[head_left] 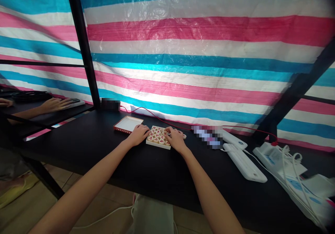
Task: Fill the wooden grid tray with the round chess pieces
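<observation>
A shallow white box tray (pixel 158 145) on the black table holds several round cream xiangqi pieces (pixel 156 136) with red characters, laid in rows. My left hand (pixel 140 135) is at the tray's left side, its fingers bent together against the edge. Over the tray's right side, my right hand (pixel 176 138) has its fingertips closed at a xiangqi piece, partly hidden by the fingers. Another light round piece (pixel 184 136) shows just right of that hand. Behind my left hand lies the box lid (pixel 128 123), with its white inside up and a reddish patterned rim.
To the right are a blurred-out object (pixel 208 136), white power banks (pixel 246 164) and a power strip (pixel 285 178) with cables. A red cable (pixel 157 116) crosses the back. Another person's hand (pixel 56 104) rests at the far left, beyond a black frame post (pixel 82 45).
</observation>
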`<state>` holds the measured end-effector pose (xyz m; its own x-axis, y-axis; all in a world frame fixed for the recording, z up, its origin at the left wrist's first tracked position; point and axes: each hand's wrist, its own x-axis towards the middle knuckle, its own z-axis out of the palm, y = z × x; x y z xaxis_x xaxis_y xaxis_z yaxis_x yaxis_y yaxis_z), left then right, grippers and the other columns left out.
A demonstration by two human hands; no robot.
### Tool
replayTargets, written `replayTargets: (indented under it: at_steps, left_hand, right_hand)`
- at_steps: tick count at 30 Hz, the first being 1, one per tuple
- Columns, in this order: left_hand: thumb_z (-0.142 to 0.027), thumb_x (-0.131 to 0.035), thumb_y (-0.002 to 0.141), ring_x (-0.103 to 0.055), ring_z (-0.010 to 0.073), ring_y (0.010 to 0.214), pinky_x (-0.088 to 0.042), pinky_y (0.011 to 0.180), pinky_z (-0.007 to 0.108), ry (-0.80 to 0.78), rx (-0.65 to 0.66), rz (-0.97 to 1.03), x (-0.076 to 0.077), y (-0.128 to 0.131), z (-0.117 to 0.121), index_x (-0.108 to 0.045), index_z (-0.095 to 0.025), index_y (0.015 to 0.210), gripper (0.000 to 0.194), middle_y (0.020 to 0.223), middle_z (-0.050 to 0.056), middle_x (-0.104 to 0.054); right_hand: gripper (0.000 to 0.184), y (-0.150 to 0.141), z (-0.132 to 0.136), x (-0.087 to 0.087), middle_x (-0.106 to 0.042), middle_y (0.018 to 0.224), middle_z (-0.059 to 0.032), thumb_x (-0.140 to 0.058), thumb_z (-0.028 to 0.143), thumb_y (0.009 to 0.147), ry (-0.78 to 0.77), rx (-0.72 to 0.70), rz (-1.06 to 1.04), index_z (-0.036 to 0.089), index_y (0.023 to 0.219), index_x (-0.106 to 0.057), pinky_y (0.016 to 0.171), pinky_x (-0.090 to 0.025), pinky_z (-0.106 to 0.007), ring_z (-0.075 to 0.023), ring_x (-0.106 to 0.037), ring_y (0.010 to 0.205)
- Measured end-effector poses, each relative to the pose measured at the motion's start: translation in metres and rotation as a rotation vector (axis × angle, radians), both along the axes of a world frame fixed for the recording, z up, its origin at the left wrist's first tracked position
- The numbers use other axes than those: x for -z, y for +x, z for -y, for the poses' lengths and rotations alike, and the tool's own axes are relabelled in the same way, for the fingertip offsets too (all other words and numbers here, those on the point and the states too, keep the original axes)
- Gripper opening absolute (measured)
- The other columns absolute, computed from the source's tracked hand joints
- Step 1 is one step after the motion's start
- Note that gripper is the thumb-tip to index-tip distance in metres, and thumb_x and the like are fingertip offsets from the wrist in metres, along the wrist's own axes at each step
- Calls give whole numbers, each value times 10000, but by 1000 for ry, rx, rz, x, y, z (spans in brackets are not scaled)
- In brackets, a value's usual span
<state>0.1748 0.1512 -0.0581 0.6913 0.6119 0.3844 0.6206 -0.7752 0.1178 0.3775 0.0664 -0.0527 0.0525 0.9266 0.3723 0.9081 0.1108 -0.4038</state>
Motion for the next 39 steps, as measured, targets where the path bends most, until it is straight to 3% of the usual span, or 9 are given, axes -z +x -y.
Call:
replayTargets:
  at_steps: [3,8,12,16,20,31,39]
  left_hand:
    - [-331,-295,915,-502,194,937,-306,900,360,-1,1,0,0,0,0,-594,-190,932,331,956,37,-595]
    - [-343,-294,916,-502,190,940,-303,904,359,-5,14,18,3,-1,-3,-594,-197,934,334,963,31,-596]
    - [-346,-296,918,-506,187,934,-302,901,364,-8,19,18,4,-1,-5,-591,-195,938,332,965,25,-596]
    - [-347,-296,918,-506,187,938,-305,895,363,-13,22,22,5,-1,-6,-589,-195,942,332,972,24,-595]
    - [-351,-291,918,-506,186,941,-313,886,357,-25,35,27,6,-1,-7,-589,-197,944,337,977,23,-593]
    - [-355,-286,916,-512,194,935,-350,855,342,-54,36,20,4,-1,-7,-594,-193,945,350,979,37,-589]
    - [-357,-282,918,-511,196,927,-367,838,333,-56,44,19,3,-1,-6,-593,-186,939,355,970,46,-587]
  right_hand:
    - [163,-1,0,0,-633,923,-3,-511,256,796,78,2,-70,243,951,-561,886,-251,-373,-183,-521,905]
    - [187,12,-4,-3,-643,850,-2,-499,301,782,172,55,-398,220,921,-595,748,-385,-277,-147,-564,741]
    - [241,41,-3,-5,-650,852,-29,-450,285,780,142,224,-521,180,930,-606,679,-428,-235,-145,-585,730]
    - [272,68,2,-1,-649,843,-34,-396,207,773,42,427,-452,176,903,-633,710,-422,-251,-159,-585,770]
    - [285,82,7,5,-634,864,-65,-386,137,750,-9,516,-343,166,829,-657,764,-389,-277,-193,-558,870]
    - [215,88,8,12,-622,860,-68,-458,142,759,-137,548,-182,161,888,-629,737,-381,-267,-203,-555,877]
    - [249,84,6,14,-585,901,-93,-505,149,760,-117,552,-123,127,992,-592,759,-377,-270,-200,-541,884]
